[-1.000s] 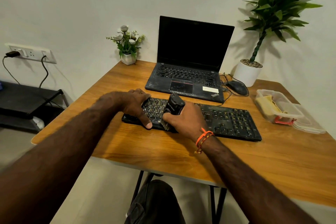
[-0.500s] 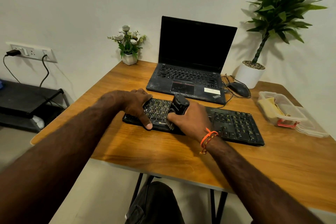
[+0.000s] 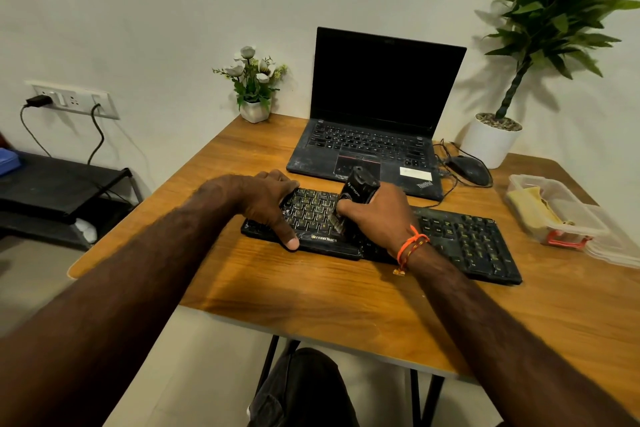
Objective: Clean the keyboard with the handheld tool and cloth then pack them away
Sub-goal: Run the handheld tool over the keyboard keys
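A black keyboard [image 3: 464, 239] lies across the middle of the wooden desk [image 3: 311, 288]. My left hand [image 3: 266, 199] presses down on its left end, thumb over the front edge. My right hand [image 3: 379, 215] grips a black handheld tool [image 3: 358, 189] tilted over the left-middle keys, its brush end touching them. A yellow cloth [image 3: 531, 204] lies in a clear plastic container [image 3: 568, 215] at the right of the desk.
An open black laptop [image 3: 374, 135] stands behind the keyboard, with a mouse [image 3: 467, 168] and cables to its right. A small flower pot [image 3: 254, 109] and a large potted plant [image 3: 491, 140] stand at the back. A container lid [image 3: 616, 246] lies at the right edge.
My right hand and the tool have shifted slightly right and back along the keys. My left hand stays on the keyboard's left end.
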